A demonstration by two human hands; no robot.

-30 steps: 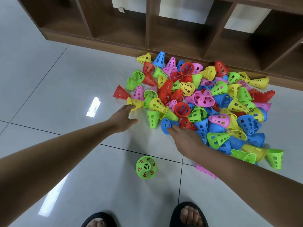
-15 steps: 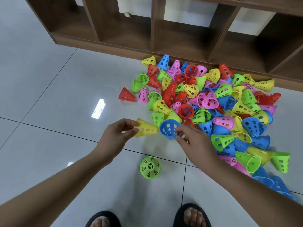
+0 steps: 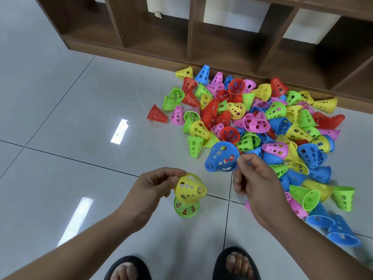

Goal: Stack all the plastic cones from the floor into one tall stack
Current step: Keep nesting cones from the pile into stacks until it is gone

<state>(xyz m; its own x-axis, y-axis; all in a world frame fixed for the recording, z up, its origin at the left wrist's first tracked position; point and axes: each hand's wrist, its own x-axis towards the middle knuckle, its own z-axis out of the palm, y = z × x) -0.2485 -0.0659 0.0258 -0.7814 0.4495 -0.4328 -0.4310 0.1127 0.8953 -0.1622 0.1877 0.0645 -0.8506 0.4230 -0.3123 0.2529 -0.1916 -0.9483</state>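
Note:
A big pile of perforated plastic cones [image 3: 262,126] in red, yellow, green, blue and pink covers the floor at the right, against the shelf base. One green cone [image 3: 186,208] stands upright alone on the tile near my feet. My left hand [image 3: 155,184] pinches a yellow cone [image 3: 189,188] by its rim, held just above the green one and partly hiding it. My right hand [image 3: 256,182] grips a blue cone [image 3: 221,157] by its rim, tilted with its narrow end pointing left, in the air at the pile's near edge.
A brown wooden shelf unit [image 3: 232,43] with open compartments runs along the back. The grey tiled floor [image 3: 70,128] stretches to the left with bright light reflections. My feet in black sandals [image 3: 234,263] are at the bottom edge.
Both hands have lifted away from the pile toward me. The yellow cone moved down over the green cone; the blue cone rose off the floor in my right hand.

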